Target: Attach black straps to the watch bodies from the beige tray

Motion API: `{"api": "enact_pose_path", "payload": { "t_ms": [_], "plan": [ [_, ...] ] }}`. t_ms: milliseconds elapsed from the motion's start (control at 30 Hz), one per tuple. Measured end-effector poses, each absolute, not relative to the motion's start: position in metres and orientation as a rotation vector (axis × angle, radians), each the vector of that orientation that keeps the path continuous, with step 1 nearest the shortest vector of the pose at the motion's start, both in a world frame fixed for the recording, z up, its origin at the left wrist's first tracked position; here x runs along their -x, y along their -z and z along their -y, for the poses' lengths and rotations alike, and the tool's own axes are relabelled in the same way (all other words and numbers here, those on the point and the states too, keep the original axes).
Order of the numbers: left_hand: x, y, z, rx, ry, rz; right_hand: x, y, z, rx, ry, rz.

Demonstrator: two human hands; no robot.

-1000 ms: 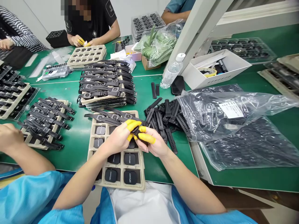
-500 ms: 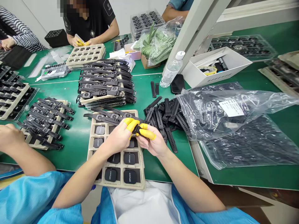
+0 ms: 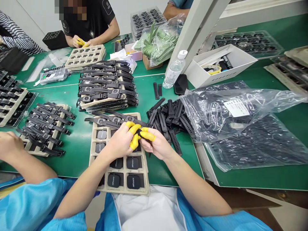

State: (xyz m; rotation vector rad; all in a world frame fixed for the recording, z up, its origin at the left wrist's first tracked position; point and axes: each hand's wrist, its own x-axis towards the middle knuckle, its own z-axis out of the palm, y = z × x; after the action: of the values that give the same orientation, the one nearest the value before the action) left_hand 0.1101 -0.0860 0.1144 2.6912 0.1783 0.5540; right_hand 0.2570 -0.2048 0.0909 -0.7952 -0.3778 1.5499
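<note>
Over the beige tray, my left hand and my right hand meet with yellow finger cots on several fingertips. Both pinch a small black smartwatch, mostly covered by the fingers; where its case ends and strap begins cannot be made out. Dark square watch cases lie face up in the tray's compartments. Strapped watches rest across its far end. Just beyond my right hand is a loose pile of black watch straps.
Stacked trays of strapped watches stand ahead, another watch tray at left near a co-worker's arm. A clear bag of straps, a water bottle, a white box and a post occupy the right. Another person sits opposite.
My left fingers have shifted around the watch, with one more yellow fingertip showing underneath. Both hands stay over the tray, and the view has moved slightly.
</note>
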Motion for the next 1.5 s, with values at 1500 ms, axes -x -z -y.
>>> {"api": "enact_pose_path", "payload": {
  "t_ms": [1500],
  "plan": [
    [-0.115,-0.111,0.095,-2.414,-0.704,-0.239,-0.265,-0.099,0.212,0.88,-1.52,0.6]
  ]
}}
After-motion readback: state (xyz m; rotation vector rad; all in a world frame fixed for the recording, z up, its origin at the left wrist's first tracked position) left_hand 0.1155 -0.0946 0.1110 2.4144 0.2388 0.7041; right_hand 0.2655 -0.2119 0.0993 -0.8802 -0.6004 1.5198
